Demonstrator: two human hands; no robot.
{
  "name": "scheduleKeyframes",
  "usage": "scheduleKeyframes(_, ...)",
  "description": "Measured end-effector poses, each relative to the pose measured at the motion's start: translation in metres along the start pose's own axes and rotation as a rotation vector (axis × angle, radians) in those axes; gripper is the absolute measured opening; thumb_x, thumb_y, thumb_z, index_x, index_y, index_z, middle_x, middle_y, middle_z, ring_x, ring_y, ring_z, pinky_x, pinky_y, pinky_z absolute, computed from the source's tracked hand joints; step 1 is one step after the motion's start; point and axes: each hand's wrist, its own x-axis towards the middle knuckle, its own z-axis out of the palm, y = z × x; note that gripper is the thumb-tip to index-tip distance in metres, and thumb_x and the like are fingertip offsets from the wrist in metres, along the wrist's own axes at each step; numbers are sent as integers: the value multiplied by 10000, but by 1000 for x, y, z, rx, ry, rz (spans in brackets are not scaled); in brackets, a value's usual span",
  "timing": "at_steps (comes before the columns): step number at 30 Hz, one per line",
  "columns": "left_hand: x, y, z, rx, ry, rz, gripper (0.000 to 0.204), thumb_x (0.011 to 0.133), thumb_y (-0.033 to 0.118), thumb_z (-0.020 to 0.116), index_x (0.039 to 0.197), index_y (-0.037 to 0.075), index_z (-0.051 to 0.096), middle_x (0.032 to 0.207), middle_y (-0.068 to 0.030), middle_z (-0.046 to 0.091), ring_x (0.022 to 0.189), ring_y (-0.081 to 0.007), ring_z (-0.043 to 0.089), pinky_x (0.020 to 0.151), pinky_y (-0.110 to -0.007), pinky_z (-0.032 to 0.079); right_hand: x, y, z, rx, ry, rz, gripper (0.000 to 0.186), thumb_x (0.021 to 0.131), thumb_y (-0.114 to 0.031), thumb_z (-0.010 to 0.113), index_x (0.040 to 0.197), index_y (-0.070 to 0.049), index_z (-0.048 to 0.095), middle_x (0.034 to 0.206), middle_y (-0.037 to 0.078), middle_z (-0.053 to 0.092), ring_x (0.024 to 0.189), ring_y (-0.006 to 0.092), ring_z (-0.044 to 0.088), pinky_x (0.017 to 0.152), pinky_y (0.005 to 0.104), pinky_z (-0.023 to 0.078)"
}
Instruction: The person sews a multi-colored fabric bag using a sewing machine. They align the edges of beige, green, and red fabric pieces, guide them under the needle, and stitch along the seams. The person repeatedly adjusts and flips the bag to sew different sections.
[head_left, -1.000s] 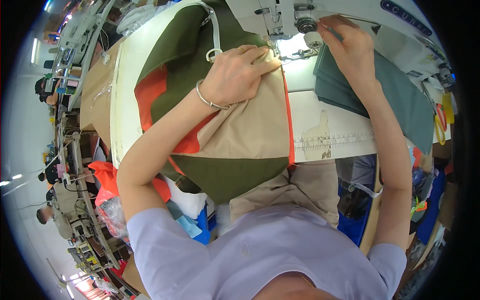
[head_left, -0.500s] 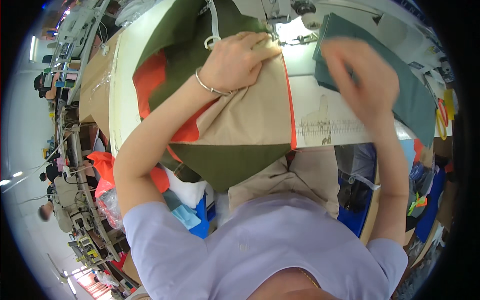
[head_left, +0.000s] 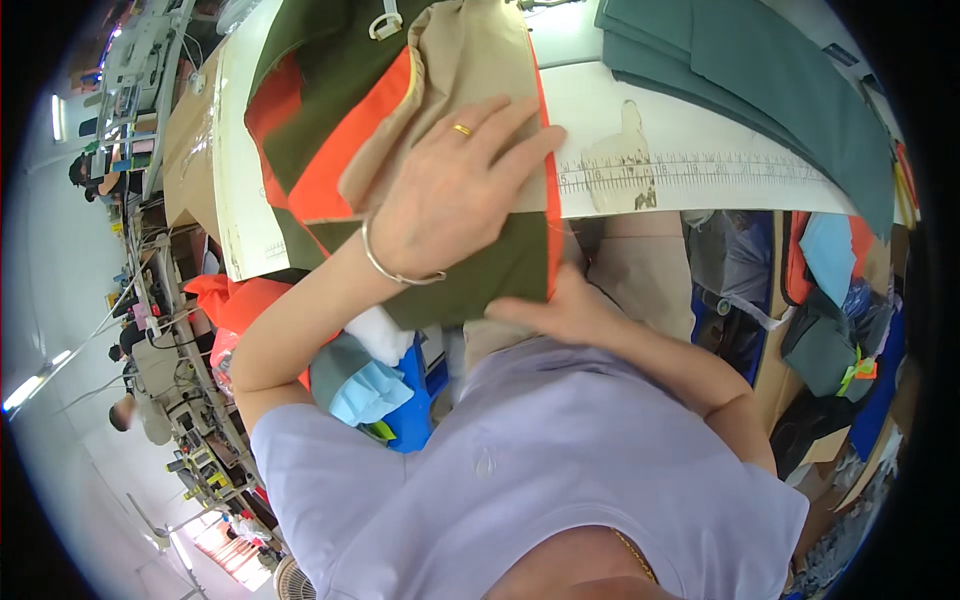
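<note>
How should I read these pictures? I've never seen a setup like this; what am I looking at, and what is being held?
There is no robot here, only a person's two bare hands. The camera sits on the person's head and looks down, so picture left is their left. The left hand lies spread on a green, beige and orange fabric piece. The right hand is at its lower corner; whether it grips is unclear. Beside it, folded grey-green cloth lies on the white table.
</note>
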Motion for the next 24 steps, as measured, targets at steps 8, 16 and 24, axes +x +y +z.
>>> scheduleKeyframes(8, 6, -19, -2, 4, 41, 163, 414, 718, -2, 708, 1097, 159, 747, 1230, -48, 679, 908, -222, 684, 675, -336, 563, -26, 5, 28, 310, -185, 79, 341, 1018, -222, 642, 1271, 3, 604, 1175, 46, 647, 1069, 115, 575, 915, 286, 488)
scheduleKeyframes(16, 21, -22, -13, 130, 16, 293, 253, 719, 24, 741, 963, 87, 707, 1002, -20, 711, 772, -190, 690, 593, -286, 543, -39, -5, 25, 299, -244, 178, 374, 1016, -347, 633, 1178, -10, 624, 1017, 12, 620, 965, 95, 549, 837, 272, 473)
scheduleKeyframes(24, 12, -21, 3, 71, 143, 217, 229, 748, 44, 706, 967, 74, 644, 828, -19, 620, 667, -155, 616, 520, -281, 475, -36, 8, 23, 135, -221, 198, 453, 1015, -444, 604, 1114, -4, 632, 907, 40, 629, 848, 144, 554, 751, 334, 475)
